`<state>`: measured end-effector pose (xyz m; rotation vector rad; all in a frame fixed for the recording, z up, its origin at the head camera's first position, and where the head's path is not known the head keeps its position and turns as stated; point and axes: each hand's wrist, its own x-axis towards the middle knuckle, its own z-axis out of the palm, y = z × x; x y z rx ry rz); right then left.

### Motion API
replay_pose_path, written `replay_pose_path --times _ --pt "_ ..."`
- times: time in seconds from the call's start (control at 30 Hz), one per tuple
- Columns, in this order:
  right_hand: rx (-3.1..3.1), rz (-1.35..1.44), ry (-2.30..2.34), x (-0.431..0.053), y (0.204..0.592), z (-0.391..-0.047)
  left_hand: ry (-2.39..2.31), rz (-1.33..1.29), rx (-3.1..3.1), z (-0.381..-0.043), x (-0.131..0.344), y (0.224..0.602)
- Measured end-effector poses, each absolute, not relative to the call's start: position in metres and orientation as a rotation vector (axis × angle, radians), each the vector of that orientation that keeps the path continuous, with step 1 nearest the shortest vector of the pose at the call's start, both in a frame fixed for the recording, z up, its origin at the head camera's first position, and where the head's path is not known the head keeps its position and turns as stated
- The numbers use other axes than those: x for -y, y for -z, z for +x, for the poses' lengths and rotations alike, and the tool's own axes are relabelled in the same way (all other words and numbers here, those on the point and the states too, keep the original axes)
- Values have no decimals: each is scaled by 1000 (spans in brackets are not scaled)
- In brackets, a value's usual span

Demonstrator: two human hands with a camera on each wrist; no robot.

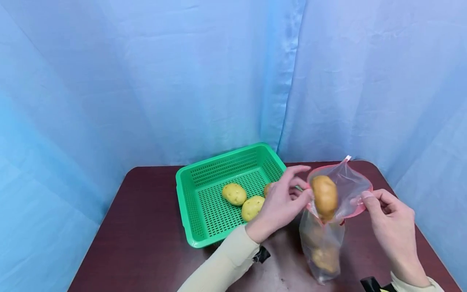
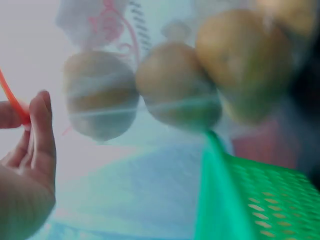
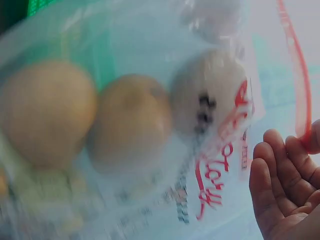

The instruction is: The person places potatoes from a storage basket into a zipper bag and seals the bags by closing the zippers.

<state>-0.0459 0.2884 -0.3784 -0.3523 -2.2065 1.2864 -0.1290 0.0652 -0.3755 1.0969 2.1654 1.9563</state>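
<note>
Pale blue curtains [image 1: 204, 81] hang behind a dark reddish-brown table [image 1: 138, 239], where in the head view a green basket [image 1: 219, 217] stands ahead of you, one yellow potato [image 1: 234, 194] near its middle and another [image 1: 251, 208] at that one's four o'clock, with a third partly behind your left hand [image 1: 279, 207]; the clear bag [image 1: 330, 233] is between three and four o'clock of the basket, its red-edged mouth spread, one brownish potato [image 1: 324, 196] blurred in the opening and more showing through the film below; your left hand pinches the rim at nine o'clock, index finger extended, while your right hand [image 1: 394, 225] pinches it near four o'clock; in the left wrist view, your thumb and fingers grip the red edge at nine o'clock, bagged potatoes run toward two, and the basket enters at five; in the right wrist view, your hand holds the red strip at four o'clock, other fingers loosely bent, beside blurred potatoes and red lettering [image 3: 220, 160] on the film
</note>
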Motion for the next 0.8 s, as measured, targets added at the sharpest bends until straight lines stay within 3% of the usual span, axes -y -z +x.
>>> replay_pose_path --times 0.1,0.2,0.5,0.8 --pt "2229 -414 -1255 -293 380 -43 -1883 1363 -2090 -128 -76 362" --pt "2259 -433 -1242 -296 382 -40 -1862 1454 -2050 -128 -79 357" --pt "2137 -317 -1294 -295 368 -37 -2112 1081 -2114 -142 -50 365" --pt "2198 -362 -1275 -289 380 -42 -1836 919 -2246 -138 -36 377"
